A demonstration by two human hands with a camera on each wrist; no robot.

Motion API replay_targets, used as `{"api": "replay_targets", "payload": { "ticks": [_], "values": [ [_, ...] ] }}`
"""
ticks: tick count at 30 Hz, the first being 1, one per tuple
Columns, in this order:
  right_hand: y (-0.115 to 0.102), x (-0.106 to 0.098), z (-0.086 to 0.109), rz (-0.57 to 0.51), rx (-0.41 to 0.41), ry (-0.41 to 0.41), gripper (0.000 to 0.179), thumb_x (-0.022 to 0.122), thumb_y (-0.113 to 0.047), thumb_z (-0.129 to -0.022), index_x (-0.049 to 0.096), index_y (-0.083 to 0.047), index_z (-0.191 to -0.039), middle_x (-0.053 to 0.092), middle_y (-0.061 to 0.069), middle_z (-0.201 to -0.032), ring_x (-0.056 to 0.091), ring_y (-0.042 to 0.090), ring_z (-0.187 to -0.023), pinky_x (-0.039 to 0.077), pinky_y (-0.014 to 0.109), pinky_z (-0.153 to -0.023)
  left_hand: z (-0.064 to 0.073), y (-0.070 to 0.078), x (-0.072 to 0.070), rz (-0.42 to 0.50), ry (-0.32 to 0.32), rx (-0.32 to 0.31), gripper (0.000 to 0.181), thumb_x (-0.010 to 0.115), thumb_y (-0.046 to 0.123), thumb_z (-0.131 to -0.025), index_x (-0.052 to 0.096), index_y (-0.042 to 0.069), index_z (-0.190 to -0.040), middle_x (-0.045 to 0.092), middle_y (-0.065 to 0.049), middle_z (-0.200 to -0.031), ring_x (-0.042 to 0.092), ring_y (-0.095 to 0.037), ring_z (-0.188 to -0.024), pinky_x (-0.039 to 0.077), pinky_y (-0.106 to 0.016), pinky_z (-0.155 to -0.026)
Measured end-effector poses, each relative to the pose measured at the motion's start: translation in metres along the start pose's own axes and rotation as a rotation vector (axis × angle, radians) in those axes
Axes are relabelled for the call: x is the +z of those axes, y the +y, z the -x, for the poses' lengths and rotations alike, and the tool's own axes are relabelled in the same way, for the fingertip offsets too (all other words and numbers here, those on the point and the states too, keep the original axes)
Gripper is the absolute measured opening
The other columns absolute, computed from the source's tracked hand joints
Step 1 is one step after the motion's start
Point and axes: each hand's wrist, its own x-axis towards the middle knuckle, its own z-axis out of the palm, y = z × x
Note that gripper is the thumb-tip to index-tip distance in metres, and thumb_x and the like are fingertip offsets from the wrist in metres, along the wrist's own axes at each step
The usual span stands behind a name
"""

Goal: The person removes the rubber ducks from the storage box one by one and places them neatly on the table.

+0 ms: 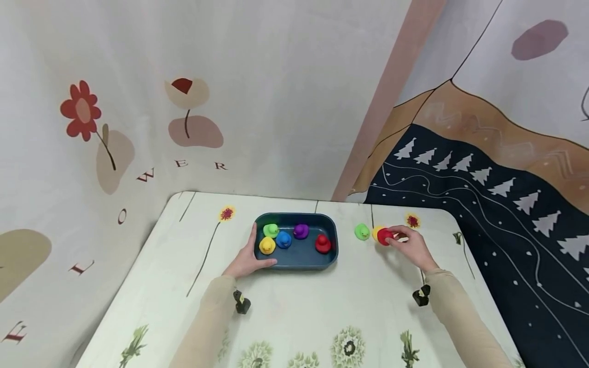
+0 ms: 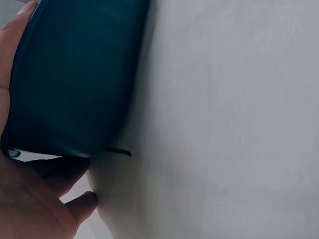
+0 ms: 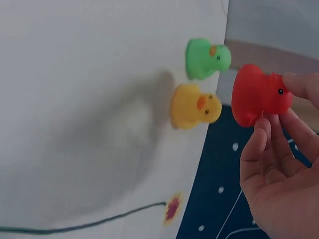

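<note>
A dark blue tray (image 1: 301, 261) holds several small rubber ducks: a green duck (image 1: 271, 231), a yellow duck (image 1: 267, 246), a blue duck (image 1: 283, 239), a purple duck (image 1: 301, 231) and a red duck (image 1: 323, 244). At its near left corner my left hand (image 1: 248, 260) grips the tray, thumb along the front wall and fingers at the left side. My right hand (image 1: 411, 248) pinches another red duck (image 3: 259, 94) above the table. Just beyond it stand a second yellow duck (image 3: 192, 107) and a second green duck (image 3: 204, 59), upright on the table.
A white tablecloth (image 1: 322, 306) with printed flowers covers the table. Behind it hangs a pale printed curtain (image 1: 285, 128), and a dark blue tree-patterned cloth (image 1: 460, 184) lies beyond the right edge. Small black devices sit at both wrists.
</note>
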Motion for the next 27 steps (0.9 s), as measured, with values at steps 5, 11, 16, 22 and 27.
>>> {"api": "replay_targets", "payload": {
  "ticks": [5, 11, 16, 22, 27],
  "values": [
    [0.008, -0.007, -0.003, -0.012, 0.058, 0.031, 0.033, 0.068, -0.011, -0.091, 0.061, 0.006, -0.119, 0.059, 0.023, -0.113, 0.053, 0.034, -0.099, 0.049, 0.026, -0.072, 0.001, 0.0, 0.001, 0.007, 0.004, -0.005, 0.121, 0.08, 0.036, -0.08, -0.014, 0.025, -0.154, 0.006, -0.018, -0.159, 0.018, -0.042, -0.141, 0.019, -0.058, -0.111],
    [0.019, -0.01, -0.004, -0.025, 0.132, 0.046, 0.037, 0.065, -0.012, -0.092, 0.058, 0.007, -0.123, 0.056, 0.025, -0.117, 0.049, 0.033, -0.1, 0.047, 0.021, -0.067, 0.0, -0.002, 0.002, 0.022, -0.002, -0.009, 0.119, 0.08, 0.033, -0.081, -0.014, 0.027, -0.154, 0.005, -0.017, -0.16, 0.017, -0.042, -0.142, 0.018, -0.058, -0.111],
    [0.025, -0.01, -0.006, -0.023, 0.16, 0.054, 0.037, 0.064, -0.011, -0.093, 0.057, 0.007, -0.124, 0.055, 0.026, -0.119, 0.048, 0.034, -0.101, 0.047, 0.022, -0.069, -0.001, -0.003, 0.001, 0.017, 0.002, -0.002, 0.12, 0.08, 0.036, -0.08, -0.013, 0.026, -0.154, 0.005, -0.017, -0.16, 0.017, -0.043, -0.141, 0.019, -0.06, -0.11],
    [0.032, -0.012, -0.013, -0.006, 0.186, 0.065, 0.037, 0.061, -0.009, -0.093, 0.056, 0.008, -0.125, 0.055, 0.026, -0.117, 0.048, 0.034, -0.099, 0.045, 0.027, -0.07, -0.001, -0.003, 0.002, 0.014, 0.003, -0.008, 0.119, 0.079, 0.034, -0.081, -0.014, 0.027, -0.154, 0.004, -0.017, -0.16, 0.017, -0.043, -0.141, 0.019, -0.06, -0.11],
    [0.037, -0.01, -0.017, -0.005, 0.207, 0.04, 0.038, 0.059, -0.008, -0.093, 0.054, 0.009, -0.126, 0.054, 0.027, -0.118, 0.047, 0.035, -0.1, 0.046, 0.027, -0.07, -0.001, -0.003, 0.002, 0.02, 0.01, -0.005, 0.119, 0.08, 0.035, -0.08, -0.013, 0.027, -0.154, 0.005, -0.018, -0.16, 0.017, -0.043, -0.141, 0.019, -0.06, -0.11]
  ]
}}
